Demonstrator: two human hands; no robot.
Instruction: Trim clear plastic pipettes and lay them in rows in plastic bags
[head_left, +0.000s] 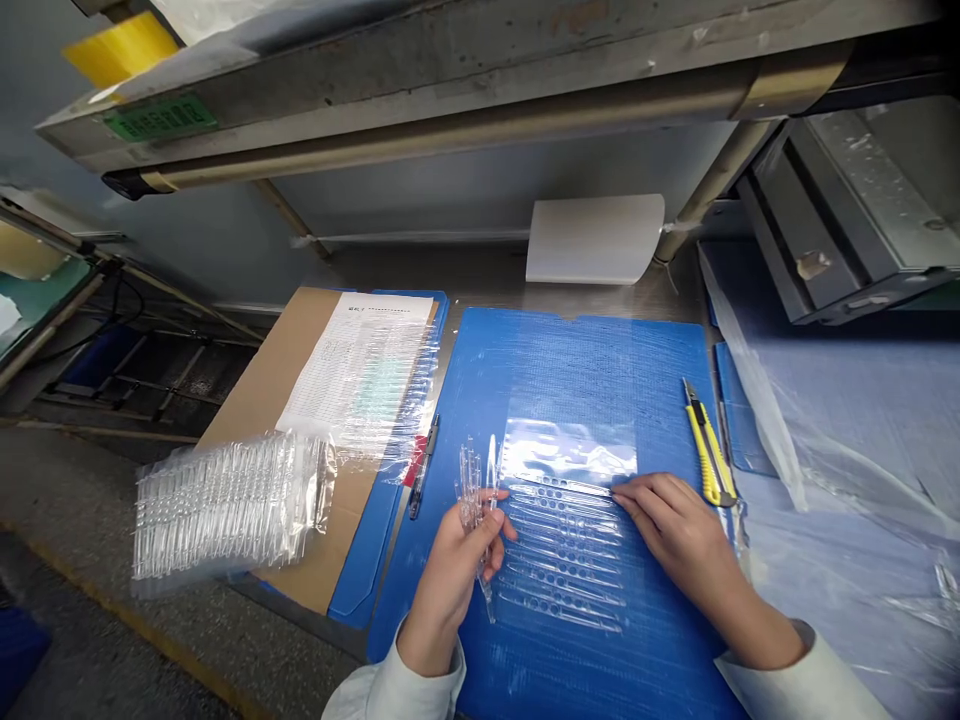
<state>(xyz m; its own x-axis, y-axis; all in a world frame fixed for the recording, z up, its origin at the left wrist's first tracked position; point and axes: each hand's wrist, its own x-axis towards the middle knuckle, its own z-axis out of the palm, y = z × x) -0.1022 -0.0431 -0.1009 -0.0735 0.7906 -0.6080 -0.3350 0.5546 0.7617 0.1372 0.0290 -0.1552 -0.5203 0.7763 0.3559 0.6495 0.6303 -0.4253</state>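
My left hand (465, 555) is closed round several slender clear plastic pieces (470, 480), which stick up out of the fingers. Its fingertips come close to the left end of a row of similar clear pieces (562, 560), lying crosswise one below another on a clear plastic film (570, 445). At the right end of the topmost piece, my right hand (675, 525) has its thumb and fingers pinched together. The film rests on a blue board (487, 350).
A yellow utility knife (709, 445) lies right of the film. On the left are a pen (424, 465), a printed sheet (337, 350) on cardboard (259, 385), and a bag packed with clear pieces (225, 505). A metal shelf (450, 80) overhangs the back; a grey machine (855, 210) stands right.
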